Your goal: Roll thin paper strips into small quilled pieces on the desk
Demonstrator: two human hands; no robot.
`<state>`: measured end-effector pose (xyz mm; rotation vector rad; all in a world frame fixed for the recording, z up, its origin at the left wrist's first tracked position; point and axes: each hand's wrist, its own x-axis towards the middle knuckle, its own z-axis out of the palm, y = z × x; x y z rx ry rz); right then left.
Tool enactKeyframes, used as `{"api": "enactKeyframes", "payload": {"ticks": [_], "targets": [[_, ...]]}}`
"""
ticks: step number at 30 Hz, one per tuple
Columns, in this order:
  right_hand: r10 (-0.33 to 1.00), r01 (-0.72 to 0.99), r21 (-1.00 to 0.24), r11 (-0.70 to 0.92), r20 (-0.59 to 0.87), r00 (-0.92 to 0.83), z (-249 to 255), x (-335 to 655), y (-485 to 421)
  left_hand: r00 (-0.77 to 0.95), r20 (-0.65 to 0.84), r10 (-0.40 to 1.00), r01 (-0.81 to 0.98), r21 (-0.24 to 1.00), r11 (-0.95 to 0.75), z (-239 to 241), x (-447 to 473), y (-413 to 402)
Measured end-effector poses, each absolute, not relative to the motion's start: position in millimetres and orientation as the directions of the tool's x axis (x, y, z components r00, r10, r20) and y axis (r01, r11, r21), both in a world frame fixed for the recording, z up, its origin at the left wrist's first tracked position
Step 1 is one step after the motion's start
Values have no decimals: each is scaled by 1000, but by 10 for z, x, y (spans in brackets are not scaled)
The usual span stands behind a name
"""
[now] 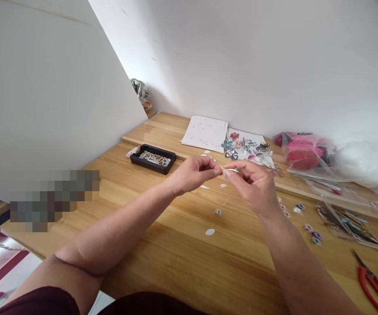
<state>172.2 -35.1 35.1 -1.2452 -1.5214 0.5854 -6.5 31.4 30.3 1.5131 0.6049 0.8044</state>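
My left hand (193, 173) and my right hand (252, 181) meet above the wooden table (162, 245), fingertips pinched together. Between them they hold a tiny pale piece (228, 171), too small to name; a thin wire seems to hang from it toward a small bead (218, 212) on the table. A white oval scrap (210, 232) lies in front of the hands. Behind the left hand sits a black tray of beads (153, 158).
White sheets (205, 132) and a sheet with coloured wire flowers (246, 148) lie at the back. Pink things in a clear bag (303, 153) sit far right. Small coloured pieces (312, 232), a clear packet of wires (346, 221) and red-handled pliers (372, 284) lie to the right.
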Motion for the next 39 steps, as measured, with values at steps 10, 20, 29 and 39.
{"api": "enactKeyframes", "payload": {"ticks": [10,20,29,39], "targets": [[875,499,-786,365,473,103,378,1687,-363,628,171,759,-29,980,-196,288,-71,341],[914,522,-802,290,393,97,372,1717,-384,625,152,766,53,970,-236,295,-88,347],[922,533,-799,278,378,86,387,1734,-390,658,133,741,-49,990,-134,284,-106,366],[887,531,-801,278,426,178,381,1647,-388,636,91,766,-136,991,-5,251,-82,395]]}}
